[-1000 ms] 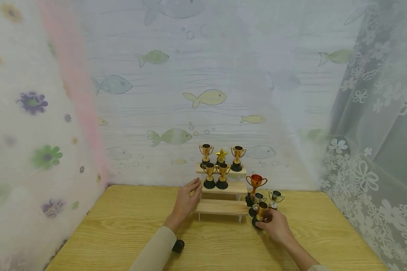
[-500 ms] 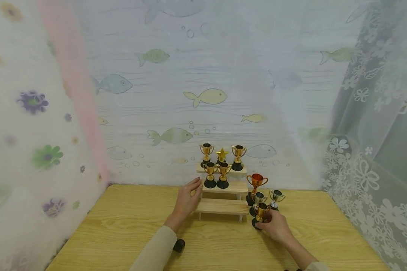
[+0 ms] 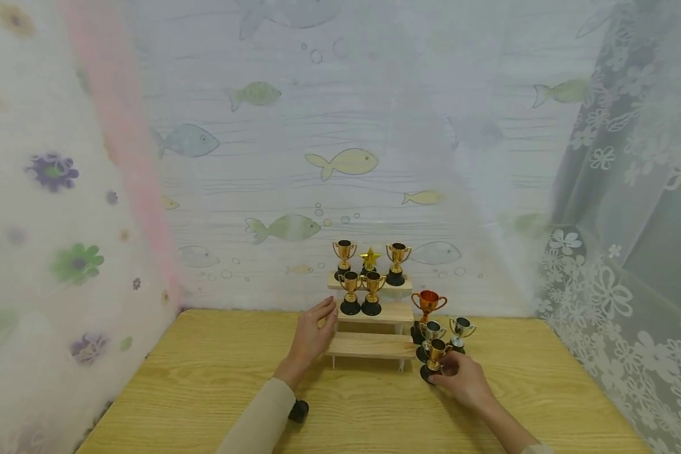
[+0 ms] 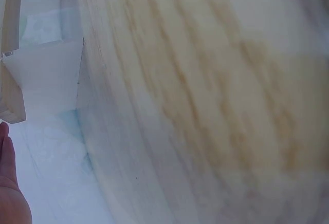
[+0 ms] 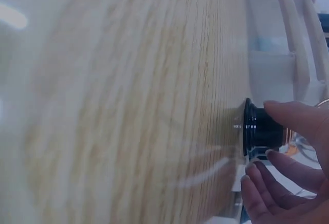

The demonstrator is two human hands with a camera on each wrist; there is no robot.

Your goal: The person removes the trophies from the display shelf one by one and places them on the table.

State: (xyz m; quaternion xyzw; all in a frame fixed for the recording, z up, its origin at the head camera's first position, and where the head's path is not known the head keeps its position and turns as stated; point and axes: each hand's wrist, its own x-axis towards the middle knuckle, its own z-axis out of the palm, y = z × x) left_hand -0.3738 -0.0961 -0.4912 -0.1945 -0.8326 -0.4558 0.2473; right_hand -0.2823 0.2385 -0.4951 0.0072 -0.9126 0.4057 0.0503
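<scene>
A small gold trophy cup with a black base stands on the table, right of a three-step wooden shelf. My right hand holds this cup low down, thumb and fingertips on either side of the base. At the shelf's left end rests my left hand, fingers extended along the middle step. In the left wrist view the fingers come right up to a step's end. Two gold cups occupy the middle step. Two more gold cups and a gold star trophy stand on the top step.
Just behind the held cup are a silver cup, another silver cup and a taller orange-red cup. A black object lies beside my left sleeve. Fish-patterned fabric hangs behind the wood-grain table.
</scene>
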